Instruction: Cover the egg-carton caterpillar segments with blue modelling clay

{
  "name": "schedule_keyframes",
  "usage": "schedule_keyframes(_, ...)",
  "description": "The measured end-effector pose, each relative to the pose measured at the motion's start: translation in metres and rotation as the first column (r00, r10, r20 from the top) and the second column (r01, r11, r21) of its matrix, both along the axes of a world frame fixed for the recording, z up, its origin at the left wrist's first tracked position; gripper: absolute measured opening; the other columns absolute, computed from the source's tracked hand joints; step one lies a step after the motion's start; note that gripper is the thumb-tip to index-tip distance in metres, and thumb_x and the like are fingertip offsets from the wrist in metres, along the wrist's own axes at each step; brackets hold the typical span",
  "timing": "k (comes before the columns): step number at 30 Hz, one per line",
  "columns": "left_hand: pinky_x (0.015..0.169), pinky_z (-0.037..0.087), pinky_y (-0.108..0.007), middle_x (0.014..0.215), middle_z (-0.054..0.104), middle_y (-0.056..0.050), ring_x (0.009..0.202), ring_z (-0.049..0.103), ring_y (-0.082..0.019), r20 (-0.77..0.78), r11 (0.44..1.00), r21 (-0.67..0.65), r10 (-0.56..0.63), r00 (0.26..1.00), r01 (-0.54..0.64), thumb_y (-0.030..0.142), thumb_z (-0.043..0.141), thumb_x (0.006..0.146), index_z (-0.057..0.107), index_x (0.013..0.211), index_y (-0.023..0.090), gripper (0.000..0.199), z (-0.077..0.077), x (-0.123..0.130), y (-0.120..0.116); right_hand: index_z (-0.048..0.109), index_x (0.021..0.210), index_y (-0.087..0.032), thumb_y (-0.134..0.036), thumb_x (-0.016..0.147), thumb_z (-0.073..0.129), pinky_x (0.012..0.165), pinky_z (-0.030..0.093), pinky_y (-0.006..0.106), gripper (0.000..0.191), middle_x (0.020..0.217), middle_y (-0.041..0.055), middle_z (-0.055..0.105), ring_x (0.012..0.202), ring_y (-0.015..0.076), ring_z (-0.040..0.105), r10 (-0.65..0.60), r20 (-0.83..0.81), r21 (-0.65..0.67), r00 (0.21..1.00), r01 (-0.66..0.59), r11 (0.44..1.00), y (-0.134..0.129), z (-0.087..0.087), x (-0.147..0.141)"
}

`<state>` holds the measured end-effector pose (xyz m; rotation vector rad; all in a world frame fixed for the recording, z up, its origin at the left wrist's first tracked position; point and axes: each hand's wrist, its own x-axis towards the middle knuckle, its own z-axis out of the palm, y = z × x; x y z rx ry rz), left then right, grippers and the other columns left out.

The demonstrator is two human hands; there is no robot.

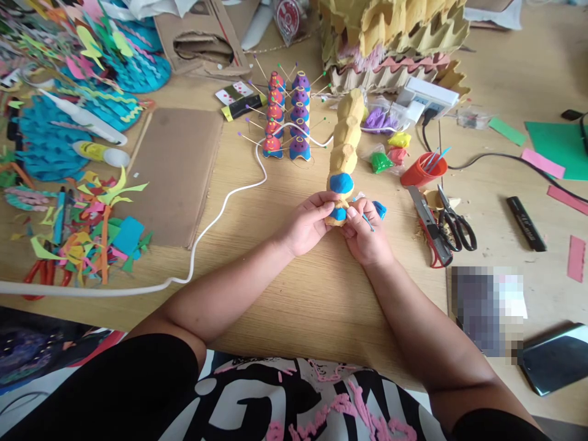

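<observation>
A long yellow egg carton strip points away from me over the table. Two of its near cups carry blue clay. My left hand is closed on the strip's near left side, thumb and fingers pinching it. On the right edge, my right hand is closed with its thumb against the near cup. A thin blue stick juts out of the right hand's fingers; its other end is hidden. Just behind that hand lies a small packet of blue clay.
Red and purple egg-cup figures with pins stand beyond my left hand, a white cord running past them. To the right are an orange cup, a box cutter and scissors. Paper scraps and cardboard lie left.
</observation>
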<state>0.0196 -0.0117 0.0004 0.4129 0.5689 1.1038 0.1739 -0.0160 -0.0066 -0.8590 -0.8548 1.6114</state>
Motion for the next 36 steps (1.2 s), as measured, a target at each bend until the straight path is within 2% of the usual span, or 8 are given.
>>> schedule_keyframes(3, 0.081, 0.057, -0.026, 0.098, 0.085, 0.000, 0.087, 0.079, -0.013, 0.029, 1.000, 0.007, -0.003, 1.000, 0.003, 0.022, 0.094, 0.086, 0.077, 0.096, 0.021, 0.019, -0.0014, -0.0002, -0.0002, 0.042, 0.078, -0.026, -0.059, 0.075, 0.102, 0.052, 0.027, 0.025, 0.069, 0.060, -0.0127, 0.037, 0.053, 0.0077, 0.026, 0.002, -0.012, 0.008, 1.000, -0.002, 1.000, 0.0002, -0.0008, 0.0000)
schedule_keyframes(8, 0.082, 0.058, -0.025, 0.097, 0.085, 0.001, 0.087, 0.080, -0.011, 0.044, 0.999, -0.042, 0.005, 0.999, -0.003, 0.020, 0.087, 0.092, 0.077, 0.097, 0.022, 0.012, -0.0019, -0.0005, 0.0003, 0.041, 0.077, -0.025, -0.062, 0.082, 0.096, 0.052, 0.029, 0.024, 0.066, 0.060, -0.0112, 0.039, 0.053, 0.0082, 0.029, 0.004, -0.051, 0.026, 0.999, -0.003, 1.000, 0.0011, -0.0014, 0.0002)
schedule_keyframes(15, 0.080, 0.058, -0.023, 0.096, 0.085, 0.001, 0.085, 0.080, -0.010, 0.074, 0.998, -0.057, 0.011, 0.997, -0.007, 0.017, 0.087, 0.093, 0.077, 0.095, 0.022, 0.011, -0.0009, 0.0001, 0.0000, 0.042, 0.078, -0.026, -0.056, 0.075, 0.102, 0.052, 0.029, 0.024, 0.068, 0.063, -0.0119, 0.038, 0.054, 0.0079, 0.028, -0.012, -0.030, 0.014, 0.999, 0.012, 1.000, 0.0003, 0.0019, -0.0008)
schedule_keyframes(22, 0.081, 0.057, -0.024, 0.095, 0.084, 0.001, 0.086, 0.079, -0.011, 0.070, 0.994, -0.112, 0.025, 0.997, -0.017, 0.015, 0.079, 0.098, 0.077, 0.095, 0.022, 0.008, 0.0028, 0.0000, 0.0006, 0.040, 0.077, -0.025, -0.057, 0.081, 0.098, 0.053, 0.029, 0.024, 0.066, 0.063, -0.0108, 0.039, 0.054, 0.0078, 0.030, -0.016, -0.054, 0.013, 0.998, 0.016, 1.000, 0.0001, 0.0000, -0.0013)
schedule_keyframes(26, 0.083, 0.056, -0.025, 0.097, 0.083, 0.001, 0.088, 0.077, -0.011, 0.049, 0.989, -0.143, 0.035, 0.998, -0.027, 0.016, 0.079, 0.098, 0.076, 0.096, 0.022, 0.007, 0.0036, 0.0001, 0.0003, 0.041, 0.077, -0.024, -0.051, 0.074, 0.104, 0.053, 0.029, 0.022, 0.069, 0.064, -0.0114, 0.041, 0.055, 0.0069, 0.032, -0.030, -0.076, -0.007, 0.997, 0.030, 1.000, -0.0004, 0.0022, -0.0027)
schedule_keyframes(36, 0.084, 0.054, -0.026, 0.096, 0.082, 0.002, 0.088, 0.076, -0.011, 0.048, 0.987, -0.158, 0.038, 0.998, -0.030, 0.016, 0.079, 0.098, 0.075, 0.097, 0.022, 0.008, 0.0049, 0.0004, -0.0003, 0.038, 0.079, -0.026, -0.055, 0.073, 0.104, 0.052, 0.029, 0.023, 0.073, 0.064, -0.0120, 0.036, 0.055, 0.0076, 0.027, -0.014, -0.058, -0.021, 0.998, 0.013, 1.000, -0.0008, 0.0033, -0.0035)
